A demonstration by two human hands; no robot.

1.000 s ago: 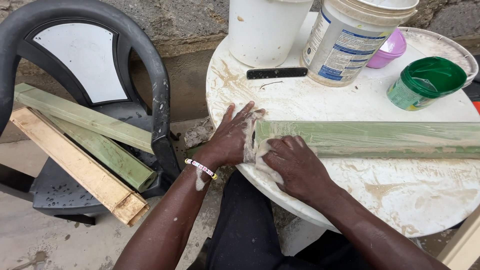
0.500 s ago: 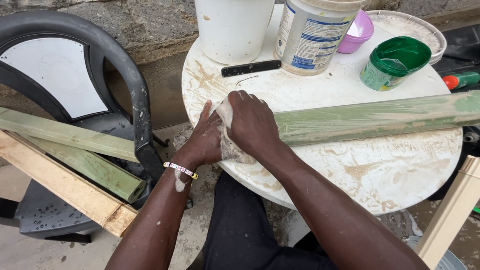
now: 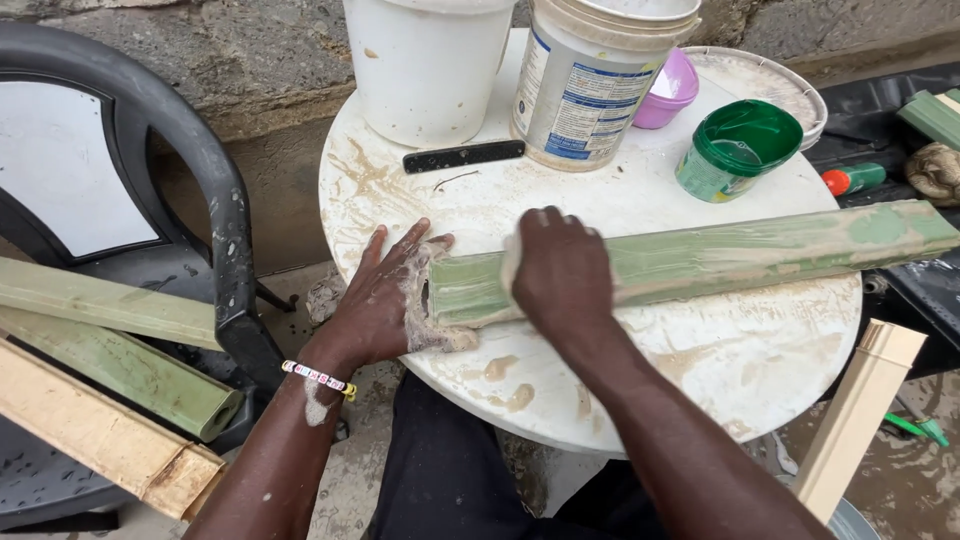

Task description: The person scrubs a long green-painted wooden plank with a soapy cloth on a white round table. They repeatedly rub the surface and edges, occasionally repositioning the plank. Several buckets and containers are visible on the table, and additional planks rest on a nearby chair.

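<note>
A long green moulding strip [image 3: 720, 255], smeared with pale paste, lies across a round white table [image 3: 760, 370]. My left hand [image 3: 385, 295] rests flat on the table with fingers spread, its palm against the strip's near end, paste on the fingers. My right hand [image 3: 560, 270] presses down on top of the strip a little way in from that end; a scrap of pale material shows at its edge. A beaded bracelet [image 3: 318, 380] circles my left wrist.
On the table stand a white bucket [image 3: 430, 65], a labelled tub [image 3: 590, 80], a purple bowl [image 3: 668, 90], a green pot [image 3: 738, 150] and a black blade [image 3: 463, 156]. A dark plastic chair [image 3: 215, 230] at left carries more strips [image 3: 120, 365]. A beige strip [image 3: 860, 415] leans at right.
My right hand has slid along the top of the green strip, first to its left end, then a little to the right. The left hand stays at the strip's end.
</note>
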